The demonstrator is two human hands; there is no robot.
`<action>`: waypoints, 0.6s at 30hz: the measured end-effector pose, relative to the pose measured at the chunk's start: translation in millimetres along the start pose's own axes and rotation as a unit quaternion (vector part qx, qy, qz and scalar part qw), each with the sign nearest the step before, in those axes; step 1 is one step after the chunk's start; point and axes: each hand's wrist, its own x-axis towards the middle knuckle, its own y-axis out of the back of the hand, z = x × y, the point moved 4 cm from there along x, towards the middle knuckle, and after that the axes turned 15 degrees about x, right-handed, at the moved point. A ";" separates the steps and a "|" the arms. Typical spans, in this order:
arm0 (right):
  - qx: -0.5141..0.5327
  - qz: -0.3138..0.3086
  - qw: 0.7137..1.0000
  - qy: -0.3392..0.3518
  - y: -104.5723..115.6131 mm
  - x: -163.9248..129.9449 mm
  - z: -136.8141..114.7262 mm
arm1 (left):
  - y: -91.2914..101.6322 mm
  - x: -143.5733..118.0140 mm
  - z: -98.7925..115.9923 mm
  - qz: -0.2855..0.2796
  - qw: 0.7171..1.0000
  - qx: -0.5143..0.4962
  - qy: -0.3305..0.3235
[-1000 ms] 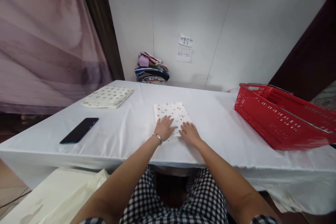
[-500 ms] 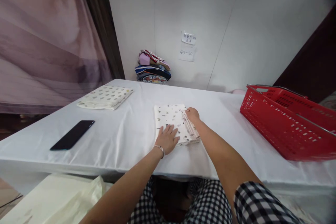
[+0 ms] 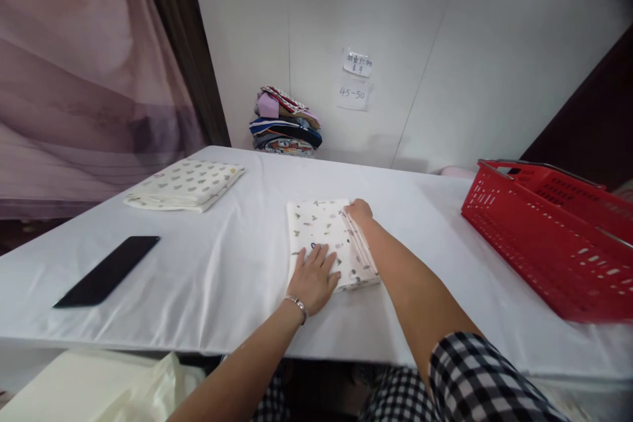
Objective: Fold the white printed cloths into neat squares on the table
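Note:
A folded white cloth (image 3: 316, 221) with small printed motifs lies in front of me on the table. My left hand (image 3: 314, 277) rests flat on its near left part, fingers spread, a bracelet on the wrist. At the cloth's far right corner, my right hand (image 3: 359, 209) is closed on the edge, its fingertips partly hidden. Layered folds run along the cloth's right side, beside my right forearm. Farther left lies another folded cloth (image 3: 190, 183), cream with grey shapes, touched by neither hand.
The table (image 3: 237, 231) has a white cover. A black phone (image 3: 109, 270) lies at its left, and a red plastic basket (image 3: 534, 244) stands at its right. Behind the table, a stack of folded fabrics (image 3: 287, 122) sits by the wall, near paper notes (image 3: 353, 93).
The view has shifted slightly, so the phone and the basket sit farther out in the picture. Both hands keep nearly the same places on the cloth.

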 end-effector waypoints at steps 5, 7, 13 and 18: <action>-0.001 0.038 0.999 0.017 3.0 -2.5 4.9 | 4.6 -0.7 1.0 -0.006 1.000 0.007 -0.001; -0.001 0.044 0.999 0.008 3.5 -2.9 8.6 | 5.1 -0.9 1.2 -0.013 1.000 0.008 -0.001; 0.004 0.058 0.998 0.039 5.1 -1.9 4.7 | 4.0 -1.3 1.1 -0.008 1.000 0.010 -0.001; 0.028 0.074 0.994 0.073 6.1 0.4 0.9 | 4.2 -0.6 1.7 -0.017 1.000 0.007 0.002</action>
